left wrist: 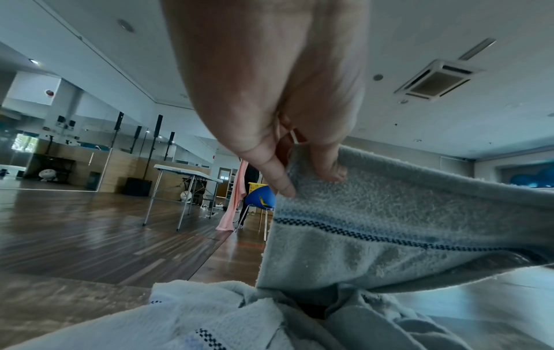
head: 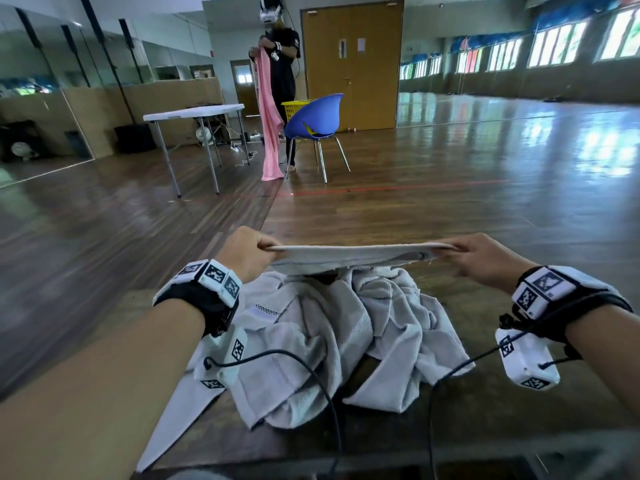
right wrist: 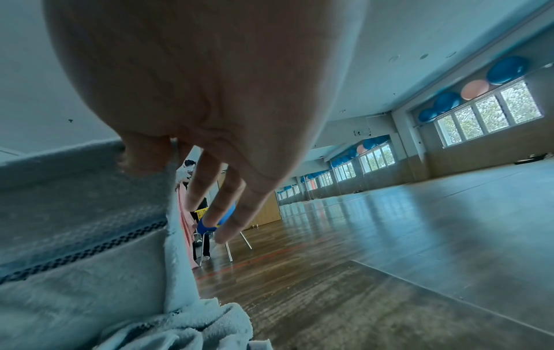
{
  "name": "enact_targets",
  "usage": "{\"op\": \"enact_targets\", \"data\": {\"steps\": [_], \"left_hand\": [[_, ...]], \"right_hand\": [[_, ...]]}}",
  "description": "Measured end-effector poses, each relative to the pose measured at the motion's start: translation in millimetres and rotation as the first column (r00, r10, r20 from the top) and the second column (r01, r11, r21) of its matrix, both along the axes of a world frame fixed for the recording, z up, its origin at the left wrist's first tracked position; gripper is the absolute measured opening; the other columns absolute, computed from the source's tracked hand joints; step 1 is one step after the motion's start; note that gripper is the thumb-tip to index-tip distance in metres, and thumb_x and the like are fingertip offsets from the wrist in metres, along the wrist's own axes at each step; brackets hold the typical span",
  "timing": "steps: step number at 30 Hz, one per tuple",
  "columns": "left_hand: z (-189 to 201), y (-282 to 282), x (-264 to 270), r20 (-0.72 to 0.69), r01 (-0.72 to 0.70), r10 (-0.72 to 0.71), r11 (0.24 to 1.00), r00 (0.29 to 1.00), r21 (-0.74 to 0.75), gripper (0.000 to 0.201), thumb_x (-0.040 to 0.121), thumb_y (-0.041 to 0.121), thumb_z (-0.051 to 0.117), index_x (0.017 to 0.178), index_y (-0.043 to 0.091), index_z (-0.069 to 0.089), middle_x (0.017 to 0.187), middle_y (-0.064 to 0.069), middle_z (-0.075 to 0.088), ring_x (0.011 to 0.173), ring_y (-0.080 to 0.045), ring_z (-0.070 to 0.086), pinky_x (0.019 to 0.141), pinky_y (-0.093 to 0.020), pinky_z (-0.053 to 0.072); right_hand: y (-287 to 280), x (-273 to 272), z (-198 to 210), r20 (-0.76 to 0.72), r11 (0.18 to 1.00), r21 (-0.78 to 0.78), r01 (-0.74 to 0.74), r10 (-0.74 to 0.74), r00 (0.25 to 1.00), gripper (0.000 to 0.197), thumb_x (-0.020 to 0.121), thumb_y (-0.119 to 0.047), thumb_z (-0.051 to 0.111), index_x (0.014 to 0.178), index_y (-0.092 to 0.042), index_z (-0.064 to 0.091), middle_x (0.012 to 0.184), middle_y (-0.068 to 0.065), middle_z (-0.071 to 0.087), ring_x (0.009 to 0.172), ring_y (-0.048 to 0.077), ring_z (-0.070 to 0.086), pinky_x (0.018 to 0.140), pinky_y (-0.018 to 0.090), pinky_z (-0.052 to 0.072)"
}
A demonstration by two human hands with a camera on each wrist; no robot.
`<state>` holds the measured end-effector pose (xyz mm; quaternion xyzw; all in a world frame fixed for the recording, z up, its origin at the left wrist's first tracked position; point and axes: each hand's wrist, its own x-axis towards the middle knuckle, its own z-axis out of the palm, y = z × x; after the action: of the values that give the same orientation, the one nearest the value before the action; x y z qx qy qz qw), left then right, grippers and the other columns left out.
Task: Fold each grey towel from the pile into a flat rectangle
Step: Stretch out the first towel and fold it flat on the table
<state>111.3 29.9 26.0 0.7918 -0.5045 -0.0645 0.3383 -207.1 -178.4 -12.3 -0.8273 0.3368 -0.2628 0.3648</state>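
A grey towel (head: pixel 353 255) with a dark checkered stripe is stretched level between my two hands, above the pile. My left hand (head: pixel 250 252) pinches its left corner with thumb and fingers; in the left wrist view that hand (left wrist: pixel 302 172) grips the towel (left wrist: pixel 404 227) at its top edge. My right hand (head: pixel 474 254) pinches the right corner; the right wrist view shows the hand (right wrist: pixel 156 156) holding the towel (right wrist: pixel 81 225) with three fingers spread free. Below lies the crumpled pile of grey towels (head: pixel 329 337) on the wooden table (head: pixel 485 410).
Cables run from both wrist units across the table's front. Beyond the table edge stretches a wooden floor (head: pixel 450 174). Farther off stand a white folding table (head: pixel 194 112), a blue chair (head: pixel 317 116) and a person holding a pink towel (head: pixel 268 112).
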Motion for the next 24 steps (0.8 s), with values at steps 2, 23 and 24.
{"op": "enact_targets", "data": {"steps": [2, 23, 24], "left_hand": [[8.8, 16.9, -13.1, -0.023, 0.039, -0.039, 0.999, 0.999, -0.032, 0.008, 0.088, 0.02, 0.073, 0.089, 0.017, 0.08, 0.063, 0.004, 0.063, 0.043, 0.004, 0.047, 0.045, -0.005, 0.034], [32.6, 127.6, -86.3, -0.342, 0.394, -0.252, 0.799, 0.905, 0.454, 0.033, 0.087, 0.033, 0.072, 0.098, 0.003, 0.071, 0.085, -0.01, 0.07, 0.071, -0.016, 0.063, 0.066, -0.029, 0.052], [25.0, 122.7, -85.7, -0.282, 0.391, -0.28, 0.761, 0.918, 0.517, 0.035, 0.088, 0.036, 0.071, 0.102, 0.004, 0.071, 0.089, -0.011, 0.071, 0.074, -0.016, 0.062, 0.071, -0.031, 0.051]], "right_hand": [[15.1, -14.8, 7.9, 0.026, 1.0, 0.014, 0.021, -0.022, 0.999, 0.03, 0.095, -0.03, 0.065, 0.08, -0.055, 0.075, 0.094, -0.001, 0.078, 0.089, 0.01, 0.06, 0.079, 0.032, 0.05], [155.9, -123.6, 41.4, -0.126, 0.905, 0.424, -0.042, 0.105, 0.986, 0.048, 0.081, -0.046, 0.062, 0.104, -0.004, 0.069, 0.076, 0.02, 0.072, 0.061, 0.032, 0.069, 0.051, 0.034, 0.058], [156.1, -121.1, 29.4, -0.149, 0.904, 0.427, -0.029, 0.102, 0.984, 0.048, 0.083, -0.047, 0.061, 0.106, -0.006, 0.07, 0.077, 0.021, 0.071, 0.061, 0.032, 0.068, 0.052, 0.035, 0.057]]}}
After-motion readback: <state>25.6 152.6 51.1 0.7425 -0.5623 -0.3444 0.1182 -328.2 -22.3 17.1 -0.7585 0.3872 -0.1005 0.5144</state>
